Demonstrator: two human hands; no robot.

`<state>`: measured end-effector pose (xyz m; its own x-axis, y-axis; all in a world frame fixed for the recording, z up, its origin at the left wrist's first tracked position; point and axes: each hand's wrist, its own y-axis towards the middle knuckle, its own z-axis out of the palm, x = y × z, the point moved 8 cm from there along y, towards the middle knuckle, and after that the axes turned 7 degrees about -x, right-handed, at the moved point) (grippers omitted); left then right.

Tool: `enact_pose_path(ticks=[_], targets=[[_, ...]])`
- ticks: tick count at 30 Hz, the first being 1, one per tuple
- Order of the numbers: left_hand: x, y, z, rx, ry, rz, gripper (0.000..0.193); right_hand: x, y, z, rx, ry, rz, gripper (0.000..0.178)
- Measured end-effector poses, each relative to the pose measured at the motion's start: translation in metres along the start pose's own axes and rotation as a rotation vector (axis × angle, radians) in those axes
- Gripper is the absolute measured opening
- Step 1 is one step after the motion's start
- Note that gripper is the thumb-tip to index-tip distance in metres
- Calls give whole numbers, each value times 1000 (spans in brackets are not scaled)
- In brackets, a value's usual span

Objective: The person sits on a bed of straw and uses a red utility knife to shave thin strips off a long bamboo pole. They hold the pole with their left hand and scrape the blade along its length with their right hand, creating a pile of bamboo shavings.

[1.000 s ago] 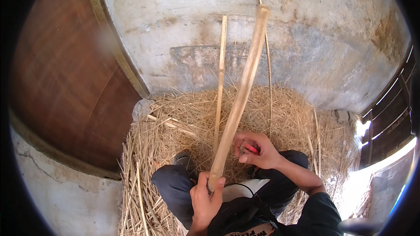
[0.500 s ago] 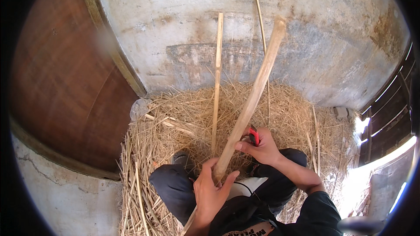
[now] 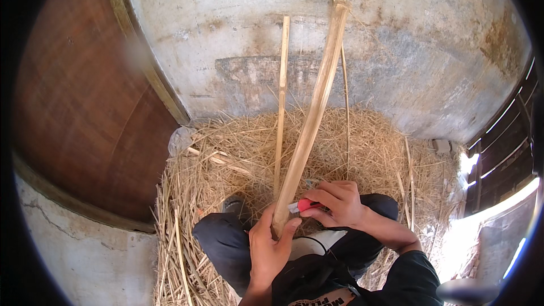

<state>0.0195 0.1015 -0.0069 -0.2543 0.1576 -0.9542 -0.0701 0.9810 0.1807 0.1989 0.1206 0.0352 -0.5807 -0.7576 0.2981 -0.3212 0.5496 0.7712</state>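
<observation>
A long, flat bamboo strip (image 3: pixel 313 119) slants up from my lap toward the wall. Near its lower end, my left hand (image 3: pixel 271 243) is closed around it, thumb on the right side and fingers on the left. My right hand (image 3: pixel 339 205) grips a red utility knife (image 3: pixel 307 204). The knife's pale tip points left and meets, or nearly meets, the strip's right edge just above my left hand. Part of the knife's handle is hidden under my fingers.
Shavings and thin strips (image 3: pixel 238 136) cover the floor around my bent legs. Two narrow bamboo strips lean against the concrete wall (image 3: pixel 238 34), the nearer one (image 3: pixel 281 90) left of mine. A brown wooden panel (image 3: pixel 90 102) stands at left, dark slats (image 3: pixel 504 136) at right.
The strip's upper end has swung left. My right hand has moved down toward my left, and the red knife has turned so its tip points at the strip's edge.
</observation>
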Motion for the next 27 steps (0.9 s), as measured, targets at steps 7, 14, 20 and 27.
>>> enact_pose_path(ticks=[7, 14, 20, 27], targets=[[-11, 1, -2, -46, 28, 106, 46, 17, 3, 1, -10, -100, -81, 41], [-10, 3, -9, -151, 74, 123, 34, 20, 4, 3, -19, -125, -58, 38], [-3, -4, -7, -94, 131, 16, 36, 3, 5, -4, -82, -192, 22, 32], [-1, -6, -6, -88, 72, 40, 33, -19, 5, -19, -130, -263, 113, 29]])
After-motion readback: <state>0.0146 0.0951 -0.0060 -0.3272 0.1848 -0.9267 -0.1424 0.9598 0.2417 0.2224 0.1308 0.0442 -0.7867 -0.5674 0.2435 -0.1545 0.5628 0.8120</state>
